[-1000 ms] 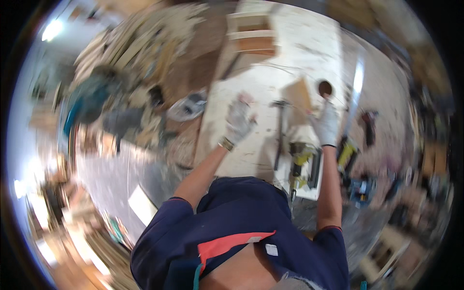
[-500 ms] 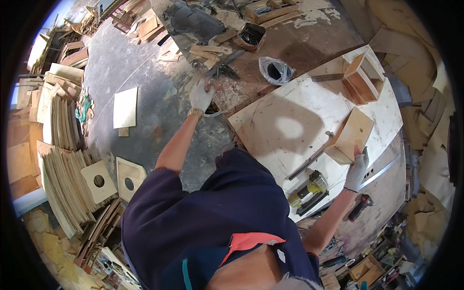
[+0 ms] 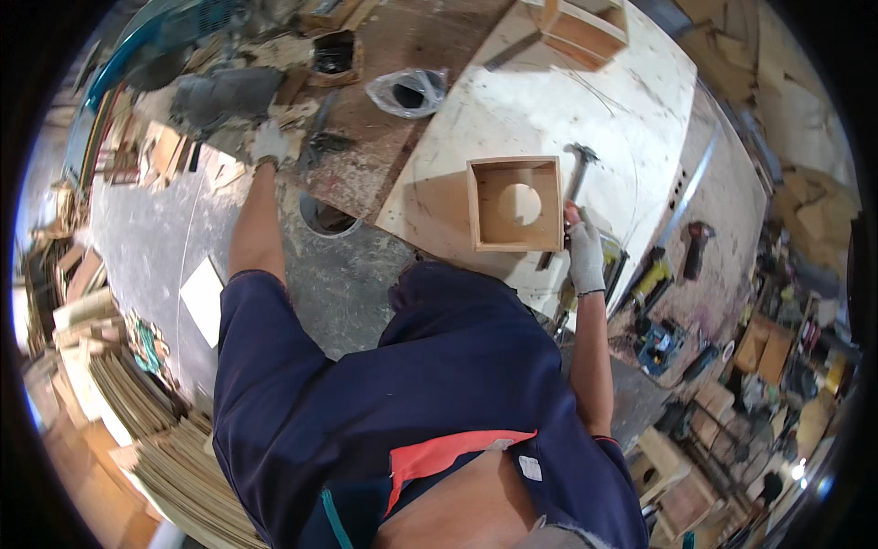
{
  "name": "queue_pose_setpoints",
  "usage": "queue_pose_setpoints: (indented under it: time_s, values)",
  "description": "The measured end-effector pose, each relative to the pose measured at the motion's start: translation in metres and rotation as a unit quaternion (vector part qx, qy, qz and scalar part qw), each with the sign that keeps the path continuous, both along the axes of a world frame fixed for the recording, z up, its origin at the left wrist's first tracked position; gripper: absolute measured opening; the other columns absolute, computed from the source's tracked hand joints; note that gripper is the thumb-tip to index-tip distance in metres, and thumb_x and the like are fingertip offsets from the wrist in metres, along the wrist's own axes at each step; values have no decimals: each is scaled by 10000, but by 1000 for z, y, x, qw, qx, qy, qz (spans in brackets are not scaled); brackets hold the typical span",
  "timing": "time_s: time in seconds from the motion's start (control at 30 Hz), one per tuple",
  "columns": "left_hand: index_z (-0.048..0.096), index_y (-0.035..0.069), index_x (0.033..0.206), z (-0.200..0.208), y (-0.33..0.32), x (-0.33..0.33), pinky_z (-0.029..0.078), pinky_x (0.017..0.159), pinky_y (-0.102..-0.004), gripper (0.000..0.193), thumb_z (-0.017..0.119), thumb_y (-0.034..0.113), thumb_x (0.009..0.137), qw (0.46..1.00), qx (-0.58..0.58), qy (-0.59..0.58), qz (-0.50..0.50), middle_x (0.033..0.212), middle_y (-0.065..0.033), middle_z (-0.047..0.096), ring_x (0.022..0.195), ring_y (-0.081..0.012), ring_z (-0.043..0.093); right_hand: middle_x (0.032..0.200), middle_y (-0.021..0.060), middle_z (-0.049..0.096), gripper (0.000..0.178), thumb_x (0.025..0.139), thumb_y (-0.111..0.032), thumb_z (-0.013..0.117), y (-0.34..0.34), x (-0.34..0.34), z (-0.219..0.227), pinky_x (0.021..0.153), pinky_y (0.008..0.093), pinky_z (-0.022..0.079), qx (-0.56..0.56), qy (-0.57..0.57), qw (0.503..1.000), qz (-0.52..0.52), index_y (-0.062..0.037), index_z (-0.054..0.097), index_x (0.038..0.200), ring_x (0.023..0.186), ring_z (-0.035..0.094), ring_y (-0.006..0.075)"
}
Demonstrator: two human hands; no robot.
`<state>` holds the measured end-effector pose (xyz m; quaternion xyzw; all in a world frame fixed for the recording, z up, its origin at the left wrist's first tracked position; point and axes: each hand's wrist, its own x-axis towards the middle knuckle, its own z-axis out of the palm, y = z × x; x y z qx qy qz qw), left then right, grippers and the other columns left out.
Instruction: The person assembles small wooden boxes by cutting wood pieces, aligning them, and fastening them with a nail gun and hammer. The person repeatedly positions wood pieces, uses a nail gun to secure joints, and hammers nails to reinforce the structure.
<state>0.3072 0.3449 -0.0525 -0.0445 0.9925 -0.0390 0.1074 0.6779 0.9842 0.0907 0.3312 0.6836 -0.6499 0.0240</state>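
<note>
In my gloved right hand (image 3: 585, 259) is a small wooden box (image 3: 516, 247), gripped at its right side. Its open face is turned toward me, and a bright round spot that looks like a hole shows in its bottom. Right behind the box, beside my fingers, lies a hammer (image 3: 580, 169) on the white board (image 3: 439, 174). My gloved left hand (image 3: 269, 145) reaches far out over the bench edge among wood scraps (image 3: 297, 116); its fingers are too blurred to read.
Another wooden box (image 3: 585, 38) stands at the board's far end. A bucket (image 3: 327, 218) sits below the bench corner, near a clear plastic bag (image 3: 409, 93). A yellow-green power tool (image 3: 651, 279) and a drill (image 3: 698, 249) lie right. Stacked panels (image 3: 183, 476) line the left.
My left hand has moved from above the bucket outward to the wood scraps. The box has been turned in my right hand, so its open face now shows. The whole view has swung round.
</note>
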Motion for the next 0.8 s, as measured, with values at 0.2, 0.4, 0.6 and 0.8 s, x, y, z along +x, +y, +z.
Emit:
queue_pose_setpoints:
  time_s: [0.2,0.4,0.6,0.8]
  values:
    - [613,172,1376,8,-12,9,496,1060,-605,413,669,358,1011,981,-106,139,-87,1336,-122,645,1288,-379,646,998,149,758,428,1097,-314,657,-27,11,21,816,432,584,198,-136,967,81,12,668,1375,890,729,243]
    - [578,88,1356,62,50,36,539,977,-607,364,647,295,1065,903,173,389,55,1300,-184,624,1158,-489,674,825,290,669,300,1013,-262,687,-42,34,-30,709,563,500,305,-91,946,58,25,644,1085,782,680,475]
    - [651,-31,1327,96,144,112,566,886,-507,379,614,294,1135,850,307,425,-47,1156,-246,720,1048,-422,714,911,323,724,350,990,-179,700,-22,20,-16,796,493,584,325,-4,933,155,57,689,1249,867,741,476]
    - [695,-20,1276,170,289,197,586,855,-425,288,700,204,1096,840,484,202,-138,1057,-210,768,941,-291,754,1258,96,782,421,1099,-158,704,10,-43,-14,891,277,584,135,67,988,-30,72,666,1448,1041,721,122]
